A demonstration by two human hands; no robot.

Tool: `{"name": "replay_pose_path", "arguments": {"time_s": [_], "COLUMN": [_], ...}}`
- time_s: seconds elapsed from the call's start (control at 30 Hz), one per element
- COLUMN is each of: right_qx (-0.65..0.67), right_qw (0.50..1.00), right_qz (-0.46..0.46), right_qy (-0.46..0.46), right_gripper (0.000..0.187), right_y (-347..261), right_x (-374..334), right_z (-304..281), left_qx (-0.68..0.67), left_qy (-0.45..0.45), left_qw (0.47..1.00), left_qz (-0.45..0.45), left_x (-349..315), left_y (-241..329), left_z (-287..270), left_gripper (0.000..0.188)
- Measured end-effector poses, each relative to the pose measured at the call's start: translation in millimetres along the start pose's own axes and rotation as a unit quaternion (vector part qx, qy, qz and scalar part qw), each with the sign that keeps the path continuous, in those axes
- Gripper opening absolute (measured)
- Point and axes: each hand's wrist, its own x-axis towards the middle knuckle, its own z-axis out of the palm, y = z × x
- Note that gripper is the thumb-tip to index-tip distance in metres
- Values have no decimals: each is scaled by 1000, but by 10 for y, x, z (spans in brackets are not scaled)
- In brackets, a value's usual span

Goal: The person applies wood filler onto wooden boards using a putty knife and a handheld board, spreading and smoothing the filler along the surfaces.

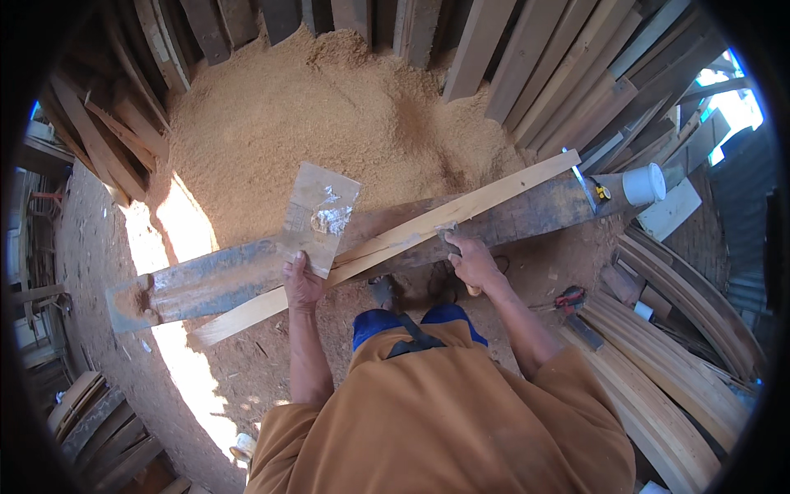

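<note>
My left hand (pixel 303 281) grips the lower end of a thin flat brown board (pixel 309 221), with a smear of white paste on its upper face. In my right hand (pixel 475 263) is a putty knife (pixel 447 230), its blade on or just over a pale wooden plank (pixel 485 200). A greyish patch of filler shows on the plank beside the blade. The plank lies slantwise across a long, dark, worn bench beam (pixel 210 284), its lower left end jutting past the near edge. My left hand is right above the plank, and the thin board hides part of it.
At the bench's right end stand a white tub (pixel 644 184), a yellow tape measure (pixel 603 193) and a metal square (pixel 585 185). Sawdust (pixel 288 115) is heaped beyond the bench. Stacked planks (pixel 650 387) lie at the right, with a red tool (pixel 569 298) near them.
</note>
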Motion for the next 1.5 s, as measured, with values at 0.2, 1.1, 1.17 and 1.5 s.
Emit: {"name": "replay_pose_path", "arguments": {"time_s": [0.2,1.1,1.17,1.5], "right_qx": [-30,-66,26,-81], "right_qw": [996,981,993,980], "right_qz": [30,-26,-91,-176], "right_qy": [-74,-181,-63,-32], "right_gripper": [46,50,47,37], "right_y": [7,-529,-861,-1436], "right_x": [-114,-213,-278,54], "right_z": [-81,68,-260,-613], "left_qx": [7,-5,1,79], "left_qy": [11,31,38,101], "left_qw": [1000,999,999,992], "left_qz": [1,15,-13,6], "left_x": [-5,50,19,-229], "left_y": [11,-17,-1,102], "left_z": [-59,-58,-104,144], "left_gripper": [36,32,28,19]}}
